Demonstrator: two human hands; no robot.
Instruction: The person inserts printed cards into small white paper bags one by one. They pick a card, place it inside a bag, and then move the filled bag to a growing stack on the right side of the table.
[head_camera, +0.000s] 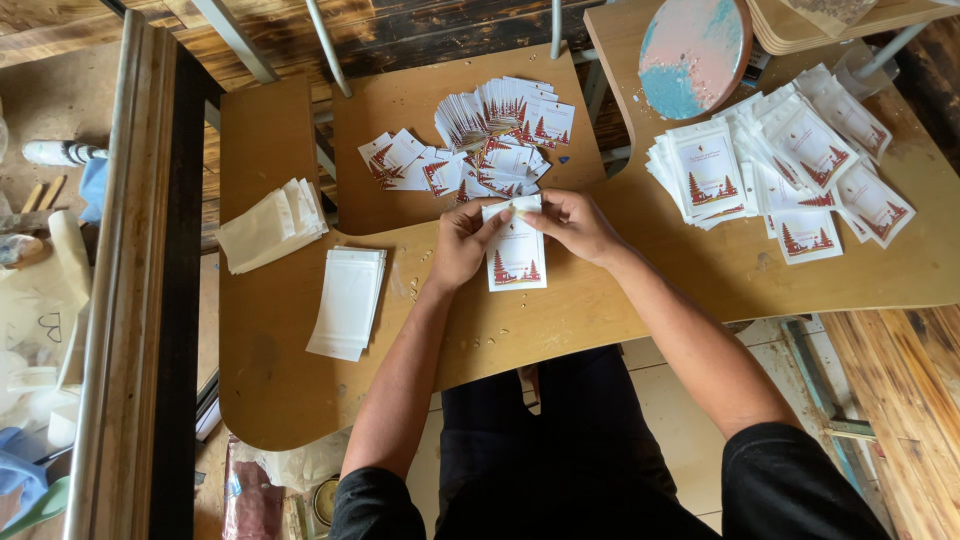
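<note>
Hands are meeting at centre frame over a curved wooden counter (620, 290), seen from above. Left hand (462, 243) is pinching the upper left corner of a small white packet (516, 255) w/ red tree artwork, fingers curled and pressed together on its top edge. Right hand (573, 222) is pinching the same top edge from the right side, thumb and fingertips closed on it. Packet is lying flat on the counter, just below both hands, lower part uncovered.

Directly above the hands, on a separate small wooden board (400, 120), a loose heap of printed cards (480, 150) w/ the same red design is spreading out, some fanned, some overlapping. At right of frame, approx upper right, a big pile of finished packets (780, 170) is sitting in overlapping rows, well apart from the hands. A round disc (690, 50), pink and blue, is leaning at the top edge near that pile.

At left of centre, a neat stack of blank white pouches (348, 300) is lying on the counter. Further upper left, a second, fanned stack of cream pouches (272, 225) is resting on the counter edge. Person's dark-clothed lap is showing at bottom centre, wooden floor at lower right.
</note>
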